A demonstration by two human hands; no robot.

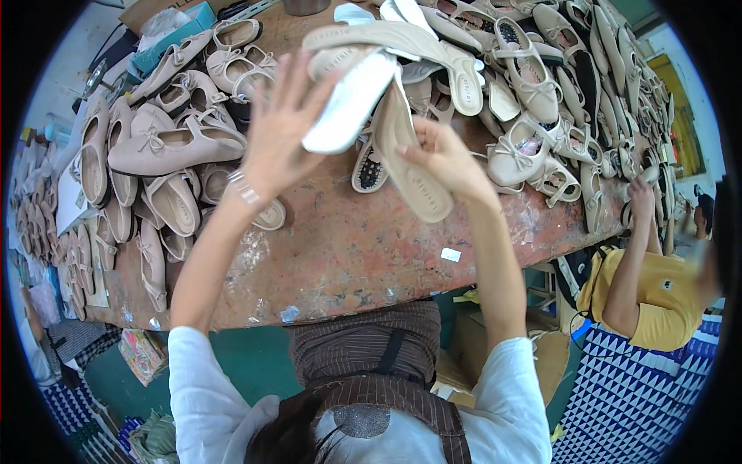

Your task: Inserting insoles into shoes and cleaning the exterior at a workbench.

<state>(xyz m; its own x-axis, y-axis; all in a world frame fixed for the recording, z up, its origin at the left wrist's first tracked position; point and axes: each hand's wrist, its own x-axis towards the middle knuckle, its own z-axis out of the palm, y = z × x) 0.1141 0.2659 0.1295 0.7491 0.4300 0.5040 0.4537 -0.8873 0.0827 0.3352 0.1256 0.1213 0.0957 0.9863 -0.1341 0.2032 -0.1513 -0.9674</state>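
Observation:
My right hand (454, 164) grips a beige insole (408, 172) above the worktable, thumb on its top face. My left hand (284, 127) is raised with its fingers spread, close beside a white insole (354, 104); whether it touches that insole I cannot tell. Behind my hands lies a loose pile of more beige insoles (386, 34), some with their white undersides up. Partly hidden behind the held insole is a beige shoe (369, 168) with a dark, patterned inside.
Beige bow-trimmed flats (178, 147) are heaped on the left, and more shoes (533, 89) crowd the right side. A small white label (450, 254) lies on the worn brown table (348, 255). At the right, a person in a yellow shirt (657, 294) reaches toward the shoes.

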